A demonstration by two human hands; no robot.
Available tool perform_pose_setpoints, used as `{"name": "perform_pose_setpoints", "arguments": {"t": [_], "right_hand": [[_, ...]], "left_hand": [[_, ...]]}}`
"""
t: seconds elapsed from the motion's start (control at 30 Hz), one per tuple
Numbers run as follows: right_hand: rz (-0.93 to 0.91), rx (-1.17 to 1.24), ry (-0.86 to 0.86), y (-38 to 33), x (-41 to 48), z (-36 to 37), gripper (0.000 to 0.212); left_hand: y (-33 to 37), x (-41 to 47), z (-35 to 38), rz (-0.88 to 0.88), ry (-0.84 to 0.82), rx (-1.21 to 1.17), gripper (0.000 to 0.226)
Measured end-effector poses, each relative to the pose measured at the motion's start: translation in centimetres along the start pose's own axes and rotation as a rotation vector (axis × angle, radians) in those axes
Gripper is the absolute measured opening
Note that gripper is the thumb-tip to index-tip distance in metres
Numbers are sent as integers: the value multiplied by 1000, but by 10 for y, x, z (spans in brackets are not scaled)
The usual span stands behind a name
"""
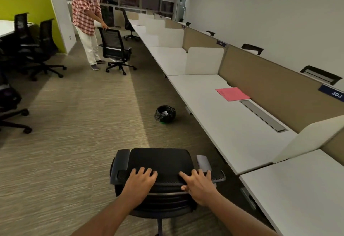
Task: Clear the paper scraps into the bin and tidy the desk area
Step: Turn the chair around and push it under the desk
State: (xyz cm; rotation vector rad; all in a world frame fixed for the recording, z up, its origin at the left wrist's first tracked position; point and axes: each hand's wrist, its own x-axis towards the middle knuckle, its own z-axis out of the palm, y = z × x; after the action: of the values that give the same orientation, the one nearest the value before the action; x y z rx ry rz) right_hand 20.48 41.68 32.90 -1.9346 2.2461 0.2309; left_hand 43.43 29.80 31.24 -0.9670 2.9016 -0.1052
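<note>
A black office chair stands on the carpet right in front of me, its back toward me. My left hand and my right hand both grip the top edge of its backrest. Further ahead on the floor, beside the desk row, sits a small bin lined with a black bag; a white paper scrap lies inside it. A pink sheet of paper lies flat on the white desk to my right, near the beige partition.
The long desk row runs along the right, split by white dividers. A person in a plaid shirt holds another black chair further down the aisle. More black chairs stand at the left. Open carpet lies between.
</note>
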Motion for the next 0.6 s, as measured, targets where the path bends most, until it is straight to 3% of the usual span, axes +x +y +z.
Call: {"name": "perform_pose_setpoints", "arguments": {"t": [0.2, 0.6], "right_hand": [[76, 1, 46, -33, 47, -8, 56], [401, 13, 166, -124, 163, -37, 51]], "left_hand": [[-72, 46, 11, 114, 20, -1, 47], [-230, 171, 17, 405, 6, 29, 48]]}}
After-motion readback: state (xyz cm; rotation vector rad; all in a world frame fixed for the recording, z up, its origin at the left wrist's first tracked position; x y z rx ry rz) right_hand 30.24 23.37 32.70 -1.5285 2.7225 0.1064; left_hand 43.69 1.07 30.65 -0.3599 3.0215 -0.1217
